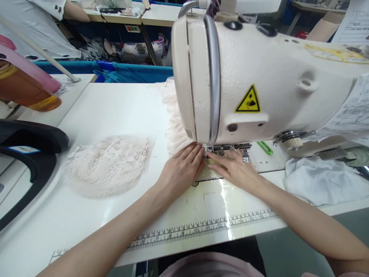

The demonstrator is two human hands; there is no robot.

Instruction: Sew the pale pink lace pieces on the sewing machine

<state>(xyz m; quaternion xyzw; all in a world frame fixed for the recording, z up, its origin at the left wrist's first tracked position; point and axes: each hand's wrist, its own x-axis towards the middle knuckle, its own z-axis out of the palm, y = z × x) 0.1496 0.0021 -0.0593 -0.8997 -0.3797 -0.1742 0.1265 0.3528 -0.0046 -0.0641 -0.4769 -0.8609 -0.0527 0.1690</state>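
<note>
A white sewing machine (259, 77) stands over the table, its needle area low in the middle. Just left of the presser foot, my left hand (186, 165) lies flat with fingers stretched forward, touching the near end of a pale pink ruffled fabric (175, 127). That fabric runs back behind the machine head. My right hand (232, 167) is at the presser foot, fingers apart and pointing left; some fingertips are hidden behind the metal parts. A second piece of pale lace fabric (108, 167) rests on the table to the left, apart from both hands.
Green thread snips (264, 147) lie right of the needle area. A white cloth (325, 182) is bunched at the right. A printed ruler (201, 231) runs along the front edge. At the left are a black curved object (31, 154) and an amber bottle (25, 88). Another person's arm (76, 11) shows behind.
</note>
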